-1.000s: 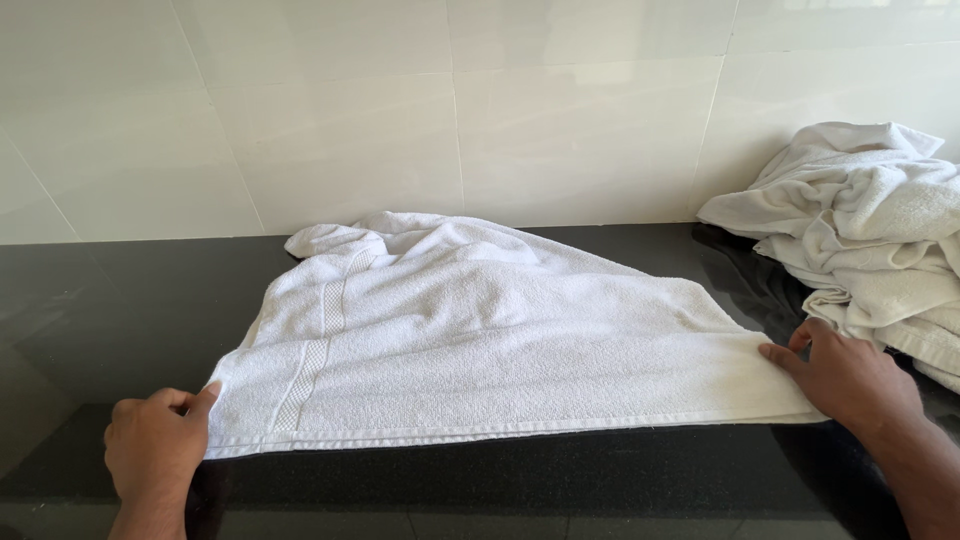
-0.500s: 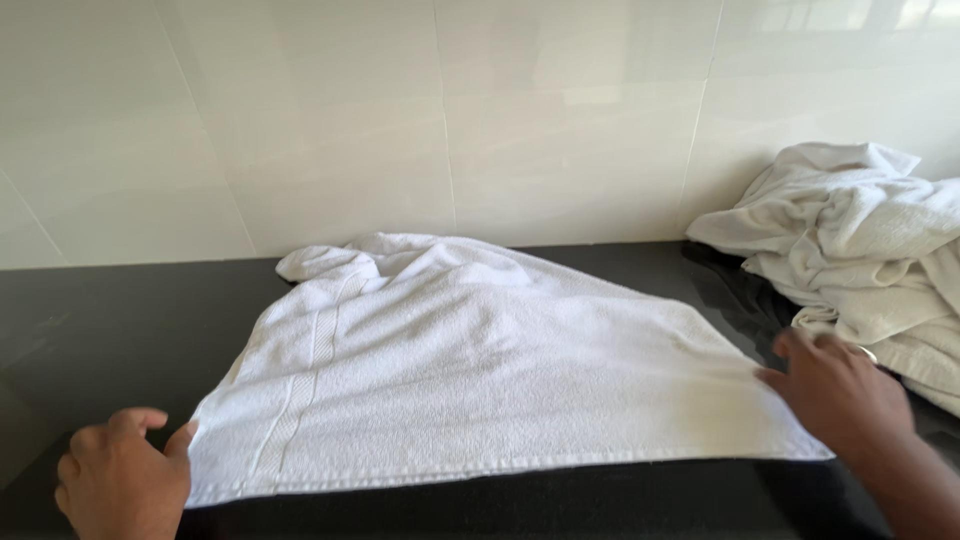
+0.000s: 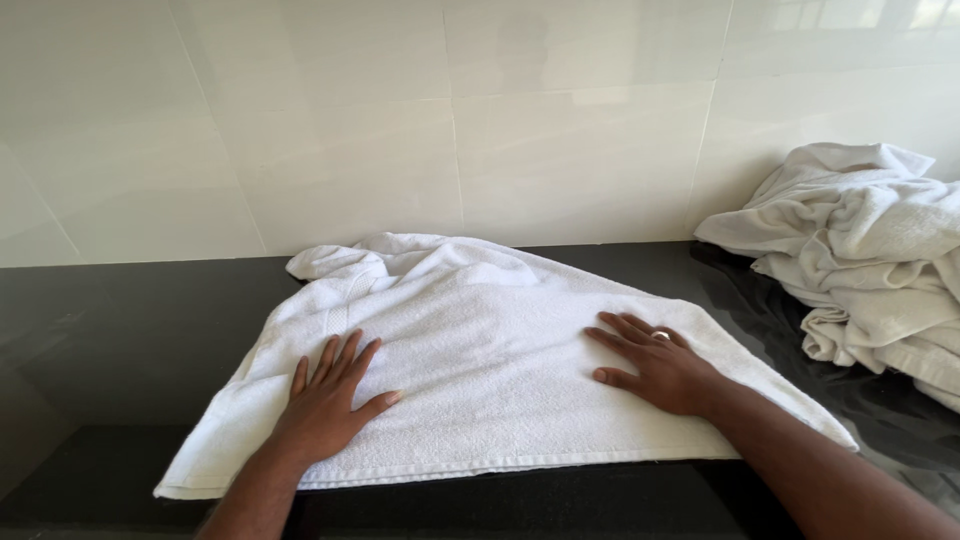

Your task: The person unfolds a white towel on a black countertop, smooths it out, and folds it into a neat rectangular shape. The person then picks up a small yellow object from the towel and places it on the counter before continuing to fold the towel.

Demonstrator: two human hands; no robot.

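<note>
We see a white towel (image 3: 500, 370) spread on a black counter (image 3: 130, 340), its near hem running roughly parallel to the counter's front edge and just inside it. The towel's left near corner lies close to that front edge; its right corner tapers to a point toward the right. The far end is bunched into soft folds just short of the tiled wall (image 3: 450, 120).

The left hand (image 3: 325, 405) lies flat on the towel's left half, grip released, fingers spread and pointing away from us. The right hand (image 3: 655, 365) lies flat on the right half, grip likewise released, fingers spread and angled to the left; a ring shows on one finger. Neither hand grasps any fabric.

Bare counter lies to the left of the towel and between the towel and a heap of crumpled towels (image 3: 870, 250) at the right, which sits apart from the spread towel.

The towel is terry cloth with a woven band near its left end. The counter is glossy and reflective. The wall consists of large, pale, glossy tiles with thin joints.
</note>
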